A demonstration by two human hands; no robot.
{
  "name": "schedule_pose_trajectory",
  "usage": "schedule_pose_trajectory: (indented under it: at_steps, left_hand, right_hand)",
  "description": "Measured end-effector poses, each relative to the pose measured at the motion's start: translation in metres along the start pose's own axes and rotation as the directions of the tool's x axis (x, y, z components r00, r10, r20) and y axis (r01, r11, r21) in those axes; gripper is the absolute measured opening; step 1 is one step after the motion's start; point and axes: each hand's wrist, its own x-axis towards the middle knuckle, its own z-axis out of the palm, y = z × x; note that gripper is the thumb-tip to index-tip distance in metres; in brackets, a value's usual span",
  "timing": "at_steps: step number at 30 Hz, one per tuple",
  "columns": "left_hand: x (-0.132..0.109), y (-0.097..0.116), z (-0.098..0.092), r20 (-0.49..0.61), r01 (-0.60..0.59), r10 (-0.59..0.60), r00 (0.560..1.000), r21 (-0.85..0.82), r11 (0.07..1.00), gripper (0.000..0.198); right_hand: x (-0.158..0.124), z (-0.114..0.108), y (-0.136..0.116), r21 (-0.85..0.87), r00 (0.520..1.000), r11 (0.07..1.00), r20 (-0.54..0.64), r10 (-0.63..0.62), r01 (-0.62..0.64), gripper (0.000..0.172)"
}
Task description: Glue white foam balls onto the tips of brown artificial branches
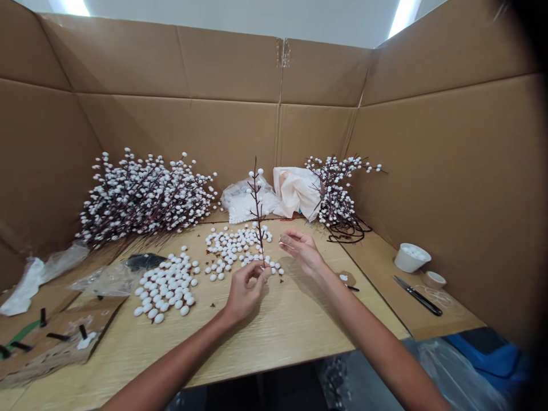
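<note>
A: What's in the containers?
B: A white bowl (411, 258) on the cardboard (371, 267) at right holds white beads, and one clear plastic bag (244, 200) at the back holds more.
A: And the twig (257, 211)?
B: Just one, standing nearly upright, tip up, above the bench (299, 331). The left hand's (245, 292) grip is pinched closed on its lower end.
A: The right hand (302, 252)?
B: Its grip is half open, holding nothing, just beside the twig. Two loose heaps of white beads (166, 288) lie on the bench.
</note>
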Motion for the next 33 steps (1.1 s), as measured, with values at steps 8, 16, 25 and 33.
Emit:
schedule_pose_trajectory:
  at_steps: [8,16,25,33]
  left_hand:
    - [0.0,0.005,0.002,0.015,0.028,-0.027,1.0,-0.045,0.999,0.022]
    - [0.004,-0.002,0.006,0.023,0.015,-0.014,1.0,-0.035,0.999,0.019]
    - [0.007,-0.01,0.013,0.037,-0.004,0.006,0.999,-0.045,0.999,0.02]
    - [0.006,-0.008,0.015,0.061,-0.074,0.074,0.995,0.001,0.997,0.019]
  right_hand:
    - [-0.009,0.008,0.006,-0.03,0.995,0.998,0.092,0.049,-0.046,0.033]
    - [-0.008,0.008,0.003,-0.103,0.993,0.995,0.116,0.011,0.001,0.033]
    - [-0.009,-0.019,-0.028,-0.381,0.949,0.88,-0.023,-0.315,0.283,0.044]
    - [-0.08,-0.11,-0.082,-0.806,0.944,0.567,-0.033,-0.329,0.17,0.025]
